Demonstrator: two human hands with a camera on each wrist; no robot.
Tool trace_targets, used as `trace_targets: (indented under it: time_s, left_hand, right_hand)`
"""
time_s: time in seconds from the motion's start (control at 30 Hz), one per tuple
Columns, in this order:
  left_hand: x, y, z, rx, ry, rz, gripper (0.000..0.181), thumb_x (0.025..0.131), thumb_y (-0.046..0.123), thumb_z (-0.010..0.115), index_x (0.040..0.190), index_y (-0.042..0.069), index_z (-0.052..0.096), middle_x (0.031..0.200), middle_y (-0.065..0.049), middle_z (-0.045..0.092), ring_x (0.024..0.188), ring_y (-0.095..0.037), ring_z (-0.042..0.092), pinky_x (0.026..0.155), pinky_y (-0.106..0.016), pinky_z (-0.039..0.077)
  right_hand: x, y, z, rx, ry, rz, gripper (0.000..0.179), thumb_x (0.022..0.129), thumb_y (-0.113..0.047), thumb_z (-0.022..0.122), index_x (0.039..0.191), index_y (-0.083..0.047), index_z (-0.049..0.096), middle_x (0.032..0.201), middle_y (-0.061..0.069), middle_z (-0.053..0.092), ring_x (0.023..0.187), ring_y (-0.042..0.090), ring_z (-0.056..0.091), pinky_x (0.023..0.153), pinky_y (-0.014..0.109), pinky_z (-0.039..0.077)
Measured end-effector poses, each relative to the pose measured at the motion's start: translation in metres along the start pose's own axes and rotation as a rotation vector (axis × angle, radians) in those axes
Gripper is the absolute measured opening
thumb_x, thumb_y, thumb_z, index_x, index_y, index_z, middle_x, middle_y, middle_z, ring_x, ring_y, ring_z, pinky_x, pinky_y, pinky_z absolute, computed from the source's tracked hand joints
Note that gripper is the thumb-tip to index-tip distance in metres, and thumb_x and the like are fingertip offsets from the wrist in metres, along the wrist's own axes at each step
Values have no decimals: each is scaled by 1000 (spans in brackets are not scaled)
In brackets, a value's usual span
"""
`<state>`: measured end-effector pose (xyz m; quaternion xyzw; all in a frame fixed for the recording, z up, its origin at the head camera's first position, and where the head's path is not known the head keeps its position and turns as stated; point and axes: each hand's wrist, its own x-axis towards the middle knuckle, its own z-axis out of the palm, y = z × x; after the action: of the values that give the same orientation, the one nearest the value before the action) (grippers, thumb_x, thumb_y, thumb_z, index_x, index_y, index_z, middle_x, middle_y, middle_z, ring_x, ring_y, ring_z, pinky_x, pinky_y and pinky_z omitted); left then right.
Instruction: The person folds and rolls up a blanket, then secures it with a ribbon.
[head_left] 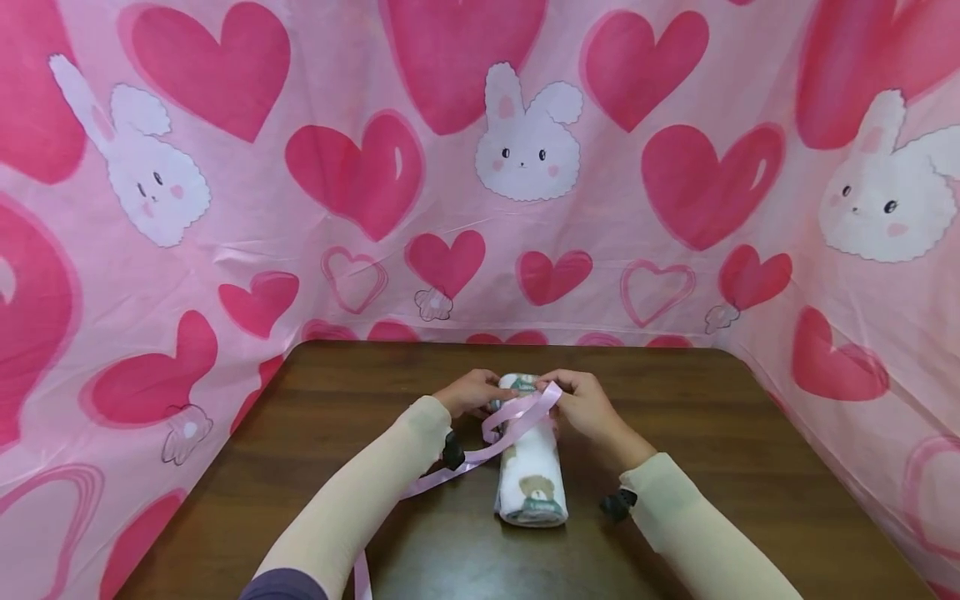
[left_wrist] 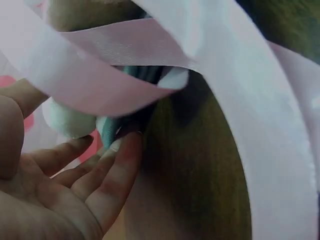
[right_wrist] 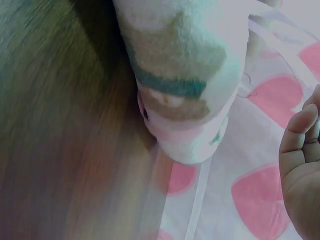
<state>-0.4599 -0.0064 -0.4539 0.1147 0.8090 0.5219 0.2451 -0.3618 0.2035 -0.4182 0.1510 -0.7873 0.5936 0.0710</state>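
A white rolled towel point(head_left: 528, 483) with brown bear prints lies lengthwise on the brown table. Pink satin ribbon point(head_left: 517, 433) crosses its upper part in a loose loop. At the far left side of the roll, my left hand point(head_left: 472, 392) holds it, thumb on top. The left wrist view shows that hand's fingers point(left_wrist: 117, 175) reaching the towel's lower edge, beneath a broad ribbon loop point(left_wrist: 100, 85). On the opposite side my right hand point(head_left: 592, 408) pinches the ribbon near the roll's far end. In the right wrist view, curled fingers point(right_wrist: 297, 145) show at the right edge, beside the towel point(right_wrist: 180, 60).
A long ribbon tail point(head_left: 438, 479) trails left beneath the left forearm and hangs toward the near edge. The wooden table point(head_left: 360, 392) meets a pink cloth backdrop point(head_left: 450, 208) with hearts and rabbits. Black cameras point(head_left: 453, 451) sit on both wrists.
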Motion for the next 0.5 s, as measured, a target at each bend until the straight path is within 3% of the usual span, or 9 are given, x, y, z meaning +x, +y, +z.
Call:
trace_targets:
  time_s: [0.23, 0.5]
  left_hand:
    - [-1, -1, 2, -37, -6, 4, 56, 86, 28, 76, 126, -2, 52, 111, -14, 57, 89, -28, 60, 75, -44, 55]
    - [-3, -2, 5, -93, -39, 20, 50, 90, 26, 72, 125, -2, 50, 105, -16, 59, 80, -28, 62, 70, -44, 56]
  right_hand:
    - [-7, -1, -18, 65, 5, -51, 16, 92, 2, 61, 103, 14, 65, 86, 7, 67, 62, 15, 58, 57, 29, 52]
    - [-20, -6, -33, 28, 5, -90, 23, 95, -7, 61, 104, 14, 65, 87, 4, 69, 63, 18, 60, 57, 35, 54]
